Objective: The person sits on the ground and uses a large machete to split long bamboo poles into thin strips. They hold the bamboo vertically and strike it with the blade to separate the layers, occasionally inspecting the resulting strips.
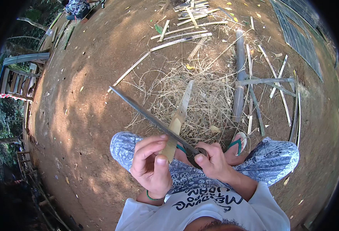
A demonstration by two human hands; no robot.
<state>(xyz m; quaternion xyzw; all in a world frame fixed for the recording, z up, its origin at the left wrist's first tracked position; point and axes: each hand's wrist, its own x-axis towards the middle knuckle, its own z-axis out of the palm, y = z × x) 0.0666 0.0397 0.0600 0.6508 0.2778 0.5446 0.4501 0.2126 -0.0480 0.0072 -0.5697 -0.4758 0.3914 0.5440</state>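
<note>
Between the thumb and fingers of my left hand (151,163) is a pale, flat bamboo strip (184,103), pointing away from me with a narrower, jagged far end. My right hand (214,161) is wrapped round the grip of a machete (146,114). Its long dark blade slants to the far left and crosses over the strip close to my left fingertips. From this angle I cannot tell whether the edge touches the strip. Below the strip, a heap of thin curly bamboo shavings (211,106) covers the ground in front of my feet.
A thick bamboo pole (239,61) lies right of the shavings, beside crossed slats (275,82). Several split strips (184,40) lie ahead. A slatted panel (302,42) is at the far right. Another person (77,8) sits far left, beyond a wooden structure (21,82).
</note>
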